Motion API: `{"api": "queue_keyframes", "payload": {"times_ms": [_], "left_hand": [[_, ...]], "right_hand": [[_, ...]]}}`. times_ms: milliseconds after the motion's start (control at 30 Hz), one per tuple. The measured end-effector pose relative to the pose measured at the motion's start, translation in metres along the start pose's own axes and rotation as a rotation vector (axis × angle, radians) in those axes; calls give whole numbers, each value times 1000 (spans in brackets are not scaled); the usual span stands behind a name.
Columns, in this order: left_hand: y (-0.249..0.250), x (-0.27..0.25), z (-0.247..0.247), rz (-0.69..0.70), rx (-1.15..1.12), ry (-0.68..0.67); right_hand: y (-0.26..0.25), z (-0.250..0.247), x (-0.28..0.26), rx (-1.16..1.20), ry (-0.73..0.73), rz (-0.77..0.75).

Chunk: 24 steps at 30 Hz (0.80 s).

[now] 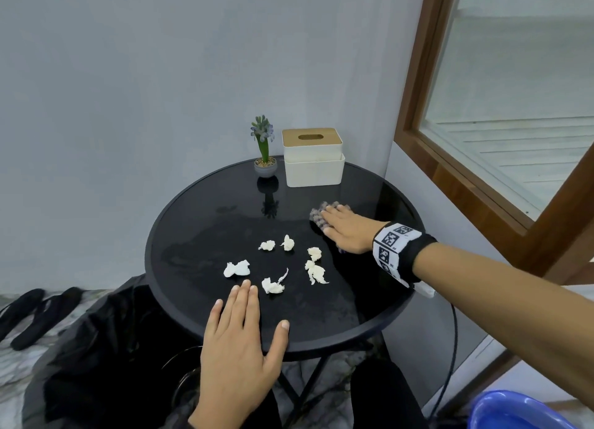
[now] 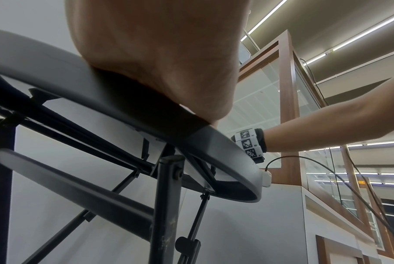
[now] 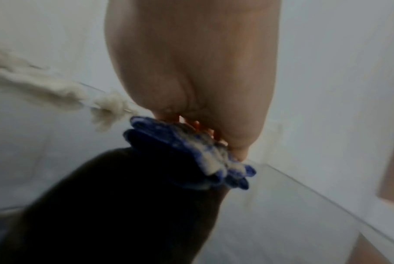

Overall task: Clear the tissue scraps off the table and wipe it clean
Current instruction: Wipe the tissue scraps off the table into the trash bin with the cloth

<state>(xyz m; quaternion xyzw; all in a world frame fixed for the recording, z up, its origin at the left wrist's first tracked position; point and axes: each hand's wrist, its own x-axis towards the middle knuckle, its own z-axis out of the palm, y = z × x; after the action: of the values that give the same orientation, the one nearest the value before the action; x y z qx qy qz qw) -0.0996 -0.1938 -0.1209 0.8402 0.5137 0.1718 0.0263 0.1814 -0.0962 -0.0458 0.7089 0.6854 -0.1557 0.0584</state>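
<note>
Several white tissue scraps [image 1: 270, 268] lie scattered in the middle of the round black glass table [image 1: 193, 203]. My right hand [image 1: 344, 227] lies flat with straight fingers on a blue-grey nubby cloth [image 1: 316, 218] at the table's right side, pressing it down. In the right wrist view the cloth [image 3: 191, 153] shows under the palm, with blurred scraps [image 3: 56, 92] to the left. My left hand [image 1: 244, 325] rests flat and open on the near edge, fingertips just short of a scrap [image 1: 272, 285]. From the left wrist view only the palm [image 2: 160, 59] on the table rim [image 2: 232, 157] shows.
A small potted hyacinth [image 1: 264, 152] and a white tissue box with a wooden lid [image 1: 313, 157] stand at the table's far edge by the wall. A black bag [image 1: 106, 348] sits below the table's left front. A blue basin [image 1: 517, 412] is at lower right; a window frame [image 1: 450, 171] is on the right.
</note>
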Motion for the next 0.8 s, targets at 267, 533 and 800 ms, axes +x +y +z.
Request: {"api": "queue_keyframes", "payload": {"times_ms": [267, 533, 800], "left_hand": [[-2, 0, -1, -2, -36, 4], [-23, 0, -6, -45, -114, 65], [-60, 12, -12, -127, -70, 74]], "right_hand": [[-18, 16, -29, -54, -1, -49], [-21, 51, -59, -152, 255, 72], [-45, 66, -73, 177, 216, 66]]}}
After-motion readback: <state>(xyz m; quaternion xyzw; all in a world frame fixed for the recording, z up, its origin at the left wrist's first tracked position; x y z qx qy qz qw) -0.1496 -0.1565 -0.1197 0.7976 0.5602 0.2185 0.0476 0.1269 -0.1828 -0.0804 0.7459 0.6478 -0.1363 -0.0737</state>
